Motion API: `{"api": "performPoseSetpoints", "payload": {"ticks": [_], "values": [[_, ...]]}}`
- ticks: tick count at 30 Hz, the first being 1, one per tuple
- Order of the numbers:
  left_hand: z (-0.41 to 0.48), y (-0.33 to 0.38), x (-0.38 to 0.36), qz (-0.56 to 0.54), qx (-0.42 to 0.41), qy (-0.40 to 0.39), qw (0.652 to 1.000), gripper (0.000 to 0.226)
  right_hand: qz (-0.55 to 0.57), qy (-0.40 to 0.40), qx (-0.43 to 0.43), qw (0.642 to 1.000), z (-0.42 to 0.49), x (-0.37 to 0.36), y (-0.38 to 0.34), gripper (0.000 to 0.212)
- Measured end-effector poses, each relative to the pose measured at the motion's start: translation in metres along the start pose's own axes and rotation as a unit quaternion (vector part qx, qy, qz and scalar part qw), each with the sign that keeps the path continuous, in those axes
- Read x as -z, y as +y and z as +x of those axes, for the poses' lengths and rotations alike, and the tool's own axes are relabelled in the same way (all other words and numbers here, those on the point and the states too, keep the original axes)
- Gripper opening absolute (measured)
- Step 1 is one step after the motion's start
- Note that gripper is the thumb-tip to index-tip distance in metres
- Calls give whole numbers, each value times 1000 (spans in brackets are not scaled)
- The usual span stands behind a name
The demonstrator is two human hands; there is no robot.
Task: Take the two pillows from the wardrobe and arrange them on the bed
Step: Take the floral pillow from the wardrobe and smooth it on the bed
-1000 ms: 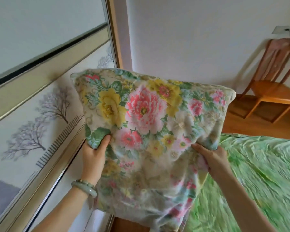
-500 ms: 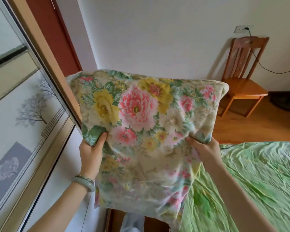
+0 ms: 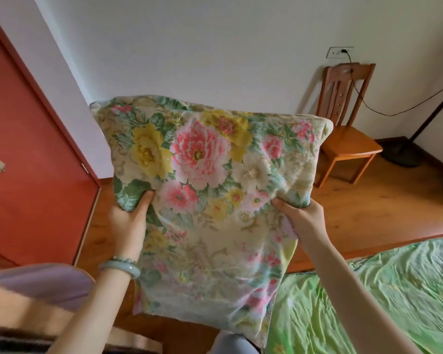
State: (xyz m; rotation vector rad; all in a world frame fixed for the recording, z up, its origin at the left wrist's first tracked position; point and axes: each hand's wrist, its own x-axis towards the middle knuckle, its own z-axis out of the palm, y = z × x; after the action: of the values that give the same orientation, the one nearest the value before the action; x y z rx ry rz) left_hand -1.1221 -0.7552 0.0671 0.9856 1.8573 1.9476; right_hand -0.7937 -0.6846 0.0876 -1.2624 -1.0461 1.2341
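Pillow (image 3: 210, 190) held up in both hands, beside the bed (image 3: 384, 302).

The left hand (image 3: 128, 223) and right hand (image 3: 302, 221) each pinch a fold of the pillow at mid-height, thumbs on the near face, so it hangs upright in the air over the floor at the bed's edge. To place it well, I would carry it level over the sheet and lower it flat before letting go. The case is soft floral cotton, plump above, limp and empty below; the bed's green sheet is wrinkled. No second pillow shows.
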Motion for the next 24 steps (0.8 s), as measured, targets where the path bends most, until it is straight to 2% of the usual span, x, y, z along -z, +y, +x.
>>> {"api": "performPoseSetpoints", "payload": {"ticks": [5, 8, 10, 14, 19, 24], "values": [[65, -7, -62, -19, 2, -19, 1000, 16, 4, 14, 8, 1000, 78, -22, -8, 37], [102, -11, -107, -17, -14, -33, 999, 18, -2, 28, 15, 999, 133, -29, -9, 38], [132, -17, -143, -17, -19, -54, 998, 11, -2, 44, 25, 999, 170, -33, -10, 36], [195, -31, -229, -20, 2, -115, 993, 10, 8, 93, 49, 994, 248, -30, -14, 31], [271, -38, -342, -16, 25, -188, 982, 19, 39, 158, 59, 985, 338, -22, -29, 36], [315, -37, -444, -28, 37, -258, 965, 25, 53, 218, 69, 972, 397, -2, -49, 32]]}}
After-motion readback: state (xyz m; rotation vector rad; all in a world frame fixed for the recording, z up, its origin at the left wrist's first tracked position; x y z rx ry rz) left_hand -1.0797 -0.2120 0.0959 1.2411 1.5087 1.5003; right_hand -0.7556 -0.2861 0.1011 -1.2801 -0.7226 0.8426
